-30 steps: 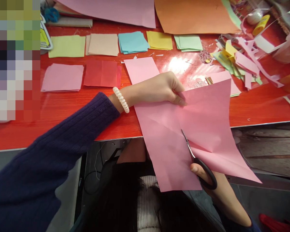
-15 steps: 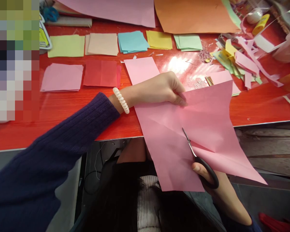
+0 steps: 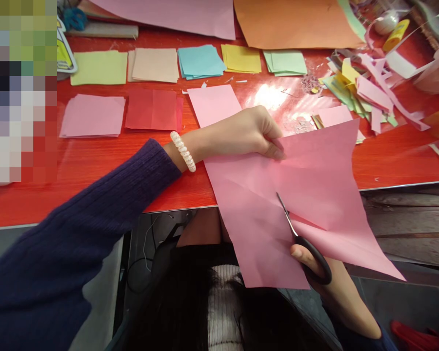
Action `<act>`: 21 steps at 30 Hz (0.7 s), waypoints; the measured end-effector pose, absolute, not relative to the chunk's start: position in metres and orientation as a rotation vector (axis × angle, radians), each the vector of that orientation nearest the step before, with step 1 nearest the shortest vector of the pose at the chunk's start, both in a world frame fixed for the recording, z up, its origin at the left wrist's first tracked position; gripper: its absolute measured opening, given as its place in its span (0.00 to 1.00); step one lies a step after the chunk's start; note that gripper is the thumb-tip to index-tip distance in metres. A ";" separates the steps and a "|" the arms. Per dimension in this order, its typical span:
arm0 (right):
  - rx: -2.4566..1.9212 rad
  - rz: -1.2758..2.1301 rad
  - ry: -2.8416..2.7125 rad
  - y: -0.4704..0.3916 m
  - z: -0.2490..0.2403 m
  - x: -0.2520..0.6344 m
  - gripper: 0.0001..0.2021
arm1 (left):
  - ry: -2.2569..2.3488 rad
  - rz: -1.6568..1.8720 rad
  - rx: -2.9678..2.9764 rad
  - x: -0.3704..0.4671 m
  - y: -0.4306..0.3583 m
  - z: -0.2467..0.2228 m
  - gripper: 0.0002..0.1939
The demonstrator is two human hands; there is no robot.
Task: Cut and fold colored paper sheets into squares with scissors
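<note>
A large pink sheet [image 3: 256,224] hangs over the table's front edge, with a slit running in from its lower side. My left hand [image 3: 261,134] is closed on the sheet's upper part, its thumb and fingers pinched together. Black-handled scissors [image 3: 316,263] sit at the slit, one blade showing above the paper. My right hand [image 3: 314,273] is wrapped round their handles, with the thumb through one loop; its other fingers are hidden under the sheet. A narrower pink piece [image 3: 215,105] lies flat on the table beyond my left wrist.
Stacks of small coloured paper, among them a red stack [image 3: 151,109] and a blue stack [image 3: 200,61], line the red table [image 3: 106,170]. Paper scraps [image 3: 376,92] are heaped at the right. Large pink and orange sheets [image 3: 296,22] lie at the back.
The right upper corner of the pink sheet has shifted slightly to the right and up. Both hands and the scissors have stayed nearly where they were.
</note>
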State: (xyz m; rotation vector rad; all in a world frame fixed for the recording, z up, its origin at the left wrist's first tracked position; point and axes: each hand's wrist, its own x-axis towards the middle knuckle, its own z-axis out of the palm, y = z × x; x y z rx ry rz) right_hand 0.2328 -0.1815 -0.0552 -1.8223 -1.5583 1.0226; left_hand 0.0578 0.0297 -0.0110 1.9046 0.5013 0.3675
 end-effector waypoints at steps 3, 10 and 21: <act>-1.847 0.974 -1.580 -0.179 -0.052 0.229 0.24 | 0.508 0.368 1.892 0.058 0.030 -0.012 0.09; -1.877 0.950 -1.623 -0.174 -0.051 0.226 0.23 | 0.482 0.385 1.876 0.058 0.031 -0.016 0.07; -1.867 1.033 -1.502 -0.179 -0.046 0.223 0.22 | 0.499 0.368 1.889 0.058 0.030 -0.016 0.09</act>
